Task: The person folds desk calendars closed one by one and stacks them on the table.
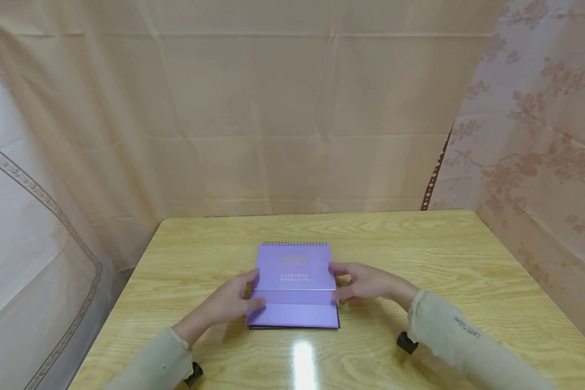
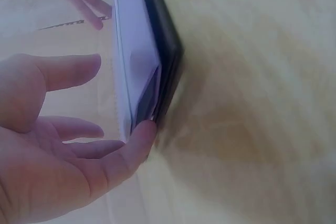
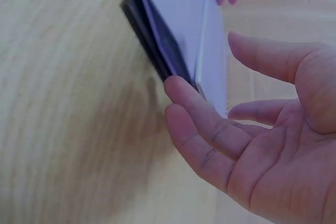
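A purple desk calendar [image 1: 294, 279] with a spiral binding along its far edge lies on the wooden table. Gold lettering on its cover reads "CALENDAR" under large numerals. Beneath its front edge a dark flat layer [image 2: 164, 30] shows; whether it belongs to the calendar I cannot tell. At the calendar's left edge is my left hand [image 1: 228, 298], its fingertips against the side and the thumb apart from the cover in the left wrist view. My right hand [image 1: 368, 280] is at the opposite side, fingers extended along the edge, thumb held off it.
The wooden table [image 1: 419, 260] extends around the calendar on all sides. Behind it hangs a beige cloth [image 1: 273, 108]; a floral cloth [image 1: 541, 135] hangs at the right and a pale cloth [image 1: 19, 227] at the left.
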{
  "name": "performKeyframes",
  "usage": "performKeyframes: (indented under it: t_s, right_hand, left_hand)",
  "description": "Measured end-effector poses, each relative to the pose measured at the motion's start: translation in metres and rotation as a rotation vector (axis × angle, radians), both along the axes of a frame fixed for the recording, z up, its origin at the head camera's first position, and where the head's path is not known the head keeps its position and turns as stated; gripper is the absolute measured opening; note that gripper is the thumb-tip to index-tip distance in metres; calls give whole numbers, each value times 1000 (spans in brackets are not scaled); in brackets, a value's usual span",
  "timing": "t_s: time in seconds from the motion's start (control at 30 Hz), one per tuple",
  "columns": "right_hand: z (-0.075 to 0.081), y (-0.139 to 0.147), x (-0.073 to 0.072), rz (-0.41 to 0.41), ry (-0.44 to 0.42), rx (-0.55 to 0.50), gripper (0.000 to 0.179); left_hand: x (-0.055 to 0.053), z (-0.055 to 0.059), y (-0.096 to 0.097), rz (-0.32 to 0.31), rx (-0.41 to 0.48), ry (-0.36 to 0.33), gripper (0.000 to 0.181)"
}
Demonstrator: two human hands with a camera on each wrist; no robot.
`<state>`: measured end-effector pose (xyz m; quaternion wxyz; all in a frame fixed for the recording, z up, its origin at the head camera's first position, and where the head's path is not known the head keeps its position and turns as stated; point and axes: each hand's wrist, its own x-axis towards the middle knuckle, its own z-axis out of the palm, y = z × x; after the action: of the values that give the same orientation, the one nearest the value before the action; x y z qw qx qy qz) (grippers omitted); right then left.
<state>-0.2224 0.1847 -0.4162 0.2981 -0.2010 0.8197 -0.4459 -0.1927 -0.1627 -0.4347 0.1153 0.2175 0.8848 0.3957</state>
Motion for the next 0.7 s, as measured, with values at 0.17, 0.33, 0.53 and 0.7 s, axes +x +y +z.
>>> performKeyframes:
  t_s: [0.17, 0.33, 0.53, 0.7]
  right_hand:
    - [10, 3, -3, 32, 88, 50, 79]
    - [16, 4, -3, 186, 436, 265, 74]
    - [6, 2, -3, 219, 635, 418, 79]
    - [-4, -3, -1, 219, 601, 443, 83]
  left_hand:
    - [-8, 6, -6, -54, -91, 124, 86]
    - [-13, 9, -9, -69, -244, 159, 106]
    - [-17, 6, -6, -134, -307, 183, 102]
    - [-20, 3, -8, -138, -367, 148, 108]
